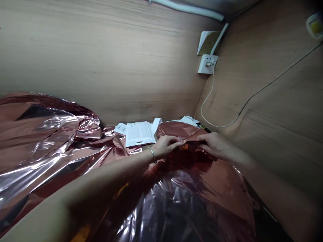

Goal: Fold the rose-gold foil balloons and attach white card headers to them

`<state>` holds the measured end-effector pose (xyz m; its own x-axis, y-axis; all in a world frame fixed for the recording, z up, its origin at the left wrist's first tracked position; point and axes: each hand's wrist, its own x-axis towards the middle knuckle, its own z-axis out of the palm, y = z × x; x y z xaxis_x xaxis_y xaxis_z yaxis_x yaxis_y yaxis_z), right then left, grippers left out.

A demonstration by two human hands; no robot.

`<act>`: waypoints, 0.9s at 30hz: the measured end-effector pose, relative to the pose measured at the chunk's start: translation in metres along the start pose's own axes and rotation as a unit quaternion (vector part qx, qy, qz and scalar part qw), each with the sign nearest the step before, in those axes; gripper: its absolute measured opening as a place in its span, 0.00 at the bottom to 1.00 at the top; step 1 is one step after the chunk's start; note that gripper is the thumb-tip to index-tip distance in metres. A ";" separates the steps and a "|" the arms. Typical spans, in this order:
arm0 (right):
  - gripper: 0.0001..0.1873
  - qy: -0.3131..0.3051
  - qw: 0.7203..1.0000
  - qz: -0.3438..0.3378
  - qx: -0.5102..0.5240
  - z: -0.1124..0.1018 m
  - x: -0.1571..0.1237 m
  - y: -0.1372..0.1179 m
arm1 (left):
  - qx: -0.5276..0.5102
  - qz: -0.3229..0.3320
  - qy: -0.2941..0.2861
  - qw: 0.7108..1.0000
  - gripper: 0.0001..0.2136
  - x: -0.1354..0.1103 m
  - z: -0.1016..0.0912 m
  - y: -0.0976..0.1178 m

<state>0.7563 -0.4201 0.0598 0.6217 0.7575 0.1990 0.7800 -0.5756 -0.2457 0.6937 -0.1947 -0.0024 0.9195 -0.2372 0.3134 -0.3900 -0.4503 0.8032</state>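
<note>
Left hand [165,147] and right hand [214,145] pinching gathered edge of rose-gold foil balloon [199,188], apparently part-inflated, body slack and creased. Balloon lying beneath hands; printed instruction card [138,133] just beyond it.

Pale surface [147,147] | lying on it: rose-gold foil sheeting [47,141] | printed leaflet [139,133] | white paper [188,121] | black-and-yellow strip [204,127]

**Rose-gold foil [191,198] lies slack and crumpled**

Shiny, wrinkled folds spread across the lower view in loose heaps, the largest mass at far left. A smoother rounded flap [176,129] rises ahead, its edge gathered between the left hand [165,146] and right hand [214,145].
</note>
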 end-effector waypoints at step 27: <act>0.21 0.153 0.955 -0.142 -0.211 0.024 -0.010 -0.028 | -0.133 -0.165 0.096 0.972 0.25 0.025 0.012 -0.010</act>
<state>0.7264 -0.4039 0.0420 0.3221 0.8129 0.4853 0.8393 -0.4824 0.2510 0.7201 -0.2069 -0.0088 0.9946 0.0600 0.0844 -0.0685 -0.2289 0.9710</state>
